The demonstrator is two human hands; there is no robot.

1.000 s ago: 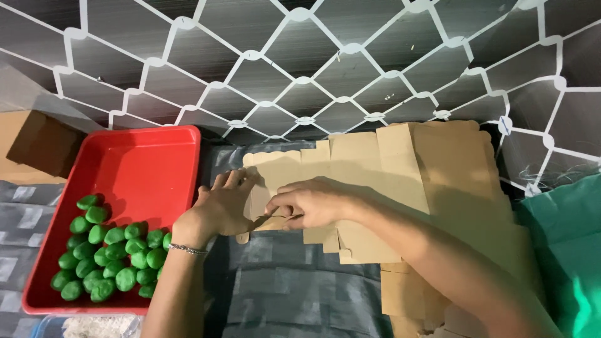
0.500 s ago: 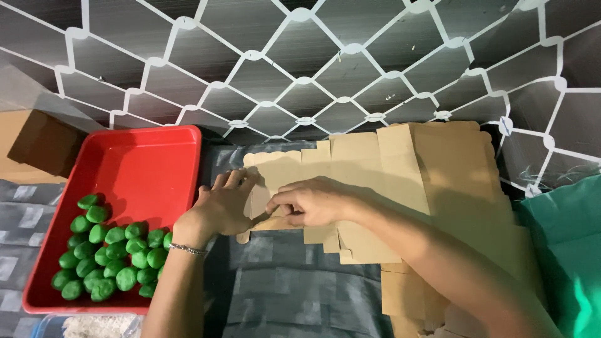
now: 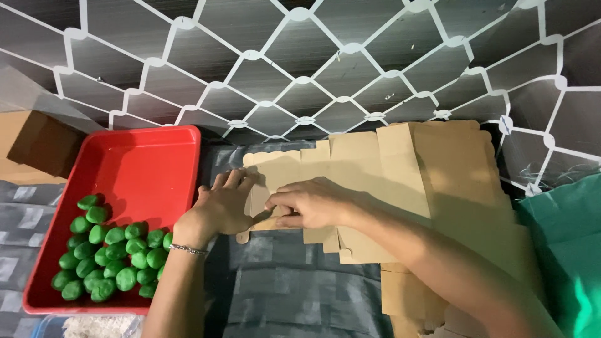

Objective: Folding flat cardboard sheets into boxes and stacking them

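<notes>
Barely any change: right hand (image 3: 313, 203) fingertips shifted slightly left along flat brown cardboard blank (image 3: 275, 181), pinching its lower edge closer to left hand (image 3: 222, 206); small flap gap now covered.

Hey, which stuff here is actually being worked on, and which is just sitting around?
In hand:
left hand and right hand, both on the top flat brown cardboard blank
stack of cardboard blanks beneath it

Lying about:
red tray with green lumps
brown box
teal cloth
</notes>
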